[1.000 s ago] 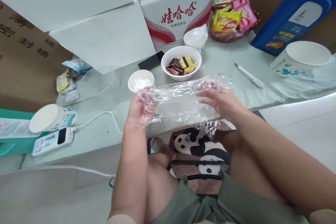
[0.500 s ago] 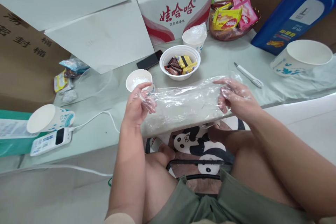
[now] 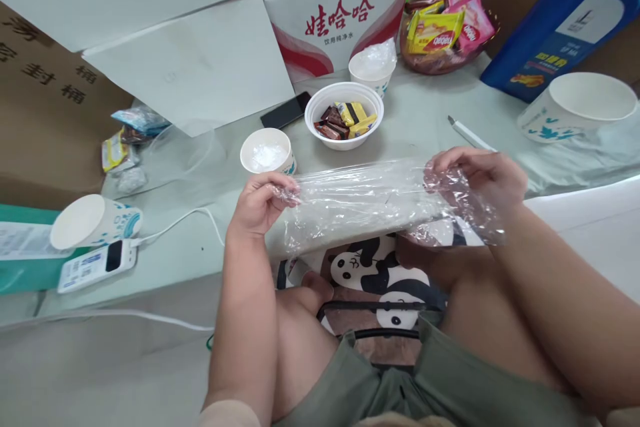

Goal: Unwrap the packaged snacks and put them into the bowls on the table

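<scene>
A white carton [image 3: 367,37] bears red Chinese lettering. Just right of the carton: a basket [image 3: 425,64] of wrapped snacks. Farther right of it: a blue container [image 3: 553,30]. In front of its left end: a black phone [image 3: 284,113].

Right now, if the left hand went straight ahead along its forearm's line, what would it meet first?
Probably the nearest paper cup, just beyond the left hand in this view. Depth is unclear: the hand may be high enough to pass above it.
</scene>
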Demonstrator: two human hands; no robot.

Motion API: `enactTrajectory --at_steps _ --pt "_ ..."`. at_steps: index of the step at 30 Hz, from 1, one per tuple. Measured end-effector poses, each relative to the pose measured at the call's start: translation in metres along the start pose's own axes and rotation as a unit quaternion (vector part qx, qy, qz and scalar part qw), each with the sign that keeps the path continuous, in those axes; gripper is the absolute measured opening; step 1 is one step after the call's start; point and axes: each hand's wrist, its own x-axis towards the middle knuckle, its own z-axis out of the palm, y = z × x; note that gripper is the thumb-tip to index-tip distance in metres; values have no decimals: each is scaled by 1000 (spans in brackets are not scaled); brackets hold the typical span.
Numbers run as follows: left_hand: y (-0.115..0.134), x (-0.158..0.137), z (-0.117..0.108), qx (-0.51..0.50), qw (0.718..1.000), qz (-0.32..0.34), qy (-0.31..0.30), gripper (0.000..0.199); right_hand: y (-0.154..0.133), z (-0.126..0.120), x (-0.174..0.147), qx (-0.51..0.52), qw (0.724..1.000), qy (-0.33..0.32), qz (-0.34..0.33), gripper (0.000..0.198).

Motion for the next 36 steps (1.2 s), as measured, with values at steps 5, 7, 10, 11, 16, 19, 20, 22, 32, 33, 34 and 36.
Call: enactTrajectory --at_steps 5,7,10,11,16,19,20,22,32,33,34,36 --pt "-5 3 4 20 1000 -22 4 27 6 9 3 -33 997 63 41 28" --pt "-8 3 6 34 999 8 -6 46 6 14 3 -36 995 76 59 26" --pt "-12 4 8 48 998 37 -13 38 5 19 3 -39 994 79 72 24" --pt "-13 5 9 42 998 41 -5 36 5 19 3 -41 993 78 74 24" --pt "-5 5 12 -44 995 38 79 29 9 17 6 -65 993 73 70 25" --pt "2 3 15 -123 989 0 79 34 14 15 8 -88 993 71 36 23" --pt "4 2 17 -142 988 -23 62 43 15 14 9 -98 992 71 18 22" --pt "5 0 19 -141 987 -76 19 65 16 14 8 -119 990 70 -19 21" --pt "6 1 29 -7 995 -80 66 79 13 22 -3 -169 982 8 -81 33" --pt "6 2 29 -10 994 -66 81 78 14 22 -2 -166 983 17 -80 33" --pt "7 3 30 -13 994 -50 96 78 14 22 -1 -160 983 29 -82 33" --pt "6 4 31 -13 992 -14 122 77 16 21 2 -148 984 52 -89 33"
